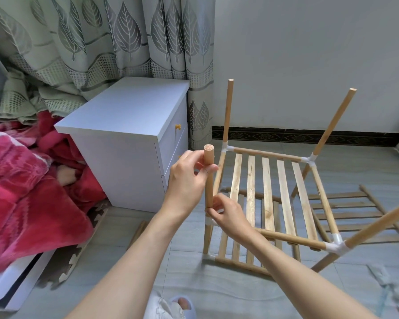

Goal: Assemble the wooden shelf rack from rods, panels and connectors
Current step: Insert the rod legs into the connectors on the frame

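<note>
Right hand [226, 211] pinches the foot of an upright wooden rod [209, 178] just above the near-left white connector [209, 221] of the half-built shelf rack [270, 199] standing on the floor [194, 279]. Left hand [187, 178] grips the same rod just below its top end. Slatted panel [266, 192] spans four corner connectors; three other rods rise from them. Spare slatted panel [350, 215] lies beyond, right. White nightstand [124, 134] stands left, before the leaf-patterned curtain [101, 42].

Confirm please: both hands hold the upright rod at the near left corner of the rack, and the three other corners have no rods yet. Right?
Not quite. The head view shows both hands on the upright rod, but the three other corners already carry rods, for example the far left rod.
</note>
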